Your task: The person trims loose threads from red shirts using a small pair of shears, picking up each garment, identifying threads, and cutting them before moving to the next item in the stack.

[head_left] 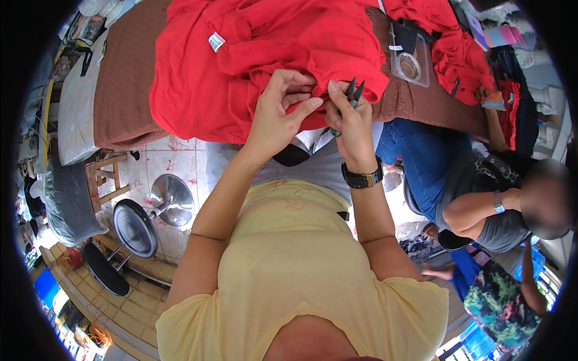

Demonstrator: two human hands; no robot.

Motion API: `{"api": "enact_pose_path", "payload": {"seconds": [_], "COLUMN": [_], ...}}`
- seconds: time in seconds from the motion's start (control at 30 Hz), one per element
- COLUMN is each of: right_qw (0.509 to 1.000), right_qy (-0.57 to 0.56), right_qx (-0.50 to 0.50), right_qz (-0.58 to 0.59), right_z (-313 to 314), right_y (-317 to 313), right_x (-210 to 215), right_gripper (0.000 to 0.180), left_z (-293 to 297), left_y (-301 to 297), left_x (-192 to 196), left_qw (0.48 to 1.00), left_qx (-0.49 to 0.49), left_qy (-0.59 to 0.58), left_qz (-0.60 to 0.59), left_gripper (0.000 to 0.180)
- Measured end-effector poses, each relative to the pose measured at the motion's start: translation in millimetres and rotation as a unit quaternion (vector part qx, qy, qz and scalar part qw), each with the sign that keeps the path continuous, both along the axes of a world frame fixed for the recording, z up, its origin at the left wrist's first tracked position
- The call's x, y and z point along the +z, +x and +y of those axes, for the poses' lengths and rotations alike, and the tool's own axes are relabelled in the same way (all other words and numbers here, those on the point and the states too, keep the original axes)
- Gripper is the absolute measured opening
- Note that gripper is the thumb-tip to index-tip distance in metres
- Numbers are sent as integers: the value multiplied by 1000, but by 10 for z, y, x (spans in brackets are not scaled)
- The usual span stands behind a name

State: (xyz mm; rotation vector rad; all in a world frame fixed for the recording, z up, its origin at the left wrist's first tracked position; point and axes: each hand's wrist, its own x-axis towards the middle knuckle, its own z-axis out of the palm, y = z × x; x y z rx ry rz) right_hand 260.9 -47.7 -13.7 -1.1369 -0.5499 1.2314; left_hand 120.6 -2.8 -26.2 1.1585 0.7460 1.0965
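Note:
A large red garment [205, 90] with a small white label lies heaped on the table in front of me. My left hand [282, 105] is at its near edge, fingers loosely curled and the thumb held apart from them; I see nothing gripped between them. Close beside it, my right hand [355, 125] is closed around a pair of small thread snips [355, 90], the dark blades pointing away from me. The thumb and forefinger of that hand meet at the red cloth, whose edge there is partly hidden by the fingers.
Brown ribbed cloth [129, 72] covers the table. To the right are a clear plastic box [410, 65] and more red cloth [460, 63]. A seated person [475, 186] is at my right, another person [503, 301] farther back. A round black stool [135, 228] stands at left.

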Motion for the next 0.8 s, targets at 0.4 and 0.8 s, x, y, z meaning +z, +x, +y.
{"api": "enact_pose_path", "payload": {"seconds": [0.4,0.8], "right_qw": [999,989], "right_qy": [-10,-42], "right_qx": [-18,6], "right_qz": [-30,-143], "right_z": [-57,-144], "right_y": [-104,-89], "right_x": [36,200], "right_gripper": [15,30], "left_z": [-95,-106], "left_y": [129,125], "left_x": [-120,-264], "left_qw": [987,997], "left_qx": [56,38], "left_qy": [-63,-29], "left_qz": [-136,-64], "left_gripper": [12,9]}}
